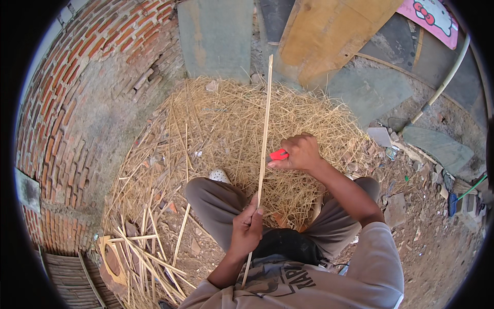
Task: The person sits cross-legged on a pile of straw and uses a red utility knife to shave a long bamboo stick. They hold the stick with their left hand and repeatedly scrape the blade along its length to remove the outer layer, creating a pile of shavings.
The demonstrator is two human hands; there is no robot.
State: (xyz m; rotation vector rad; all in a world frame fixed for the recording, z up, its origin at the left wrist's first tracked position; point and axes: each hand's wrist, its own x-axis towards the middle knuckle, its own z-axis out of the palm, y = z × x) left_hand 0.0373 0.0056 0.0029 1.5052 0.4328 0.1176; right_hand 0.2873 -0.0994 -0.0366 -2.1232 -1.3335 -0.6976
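A long, thin pale bamboo strip (266,118) stands nearly upright in front of me, its lower end reaching back against my shirt. Around its lower part my left hand (247,227) is closed. My right hand (300,152) grips a small knife with a red handle (279,154). The dark blade points left and lies at the strip's right edge, about midway up; whether it touches cannot be made out. Both knees are bent to either side of the work.
Bamboo shavings (221,118) cover the ground ahead. More bamboo strips (149,257) lie at lower left, near a brick wall (67,134). Grey and brown boards (216,41) lean along the far side. Rubble and a curved pale pipe (447,80) are at right.
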